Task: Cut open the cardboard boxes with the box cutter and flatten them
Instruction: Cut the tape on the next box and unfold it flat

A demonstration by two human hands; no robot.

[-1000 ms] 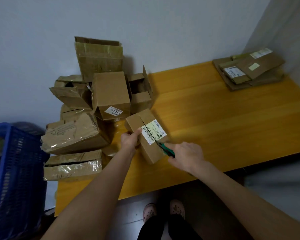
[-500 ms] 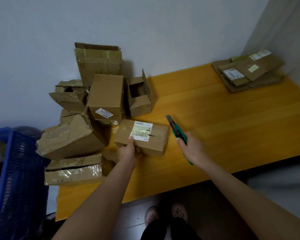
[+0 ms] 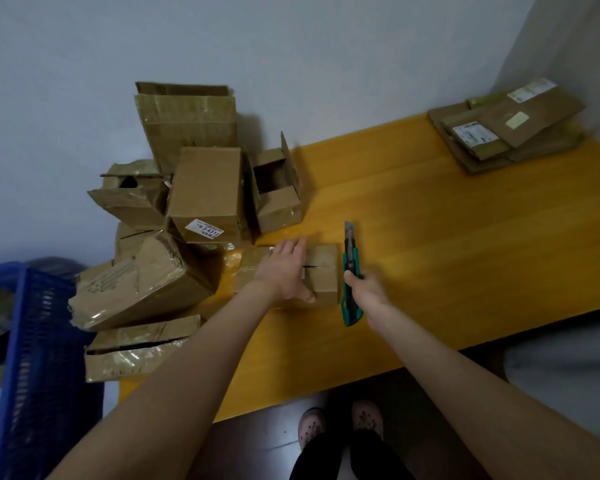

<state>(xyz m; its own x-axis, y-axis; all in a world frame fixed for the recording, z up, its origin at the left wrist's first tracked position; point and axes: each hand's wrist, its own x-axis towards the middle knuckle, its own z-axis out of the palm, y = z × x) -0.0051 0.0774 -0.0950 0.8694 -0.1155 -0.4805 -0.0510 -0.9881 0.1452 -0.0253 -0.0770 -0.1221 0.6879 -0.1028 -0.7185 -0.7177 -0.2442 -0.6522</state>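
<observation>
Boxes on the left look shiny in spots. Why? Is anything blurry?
In the head view, light glares off tape on the crushed brown cardboard box; the green-handled box cutter in the right hand shows no blur; the floor below the yellow wooden table is dark.

Both bare forearms stretched forward over the near edge of the surface (image 3: 465,254). The left hand (image 3: 286,270) lay palm down on top of a small box (image 3: 324,271), fingers straight and together, thumb lying against its near side. The right hand (image 3: 366,289) sat just to the right, apart from the left, fingers curled around the handle of the box cutter (image 3: 350,268), its blade pointing toward the far edge.
</observation>
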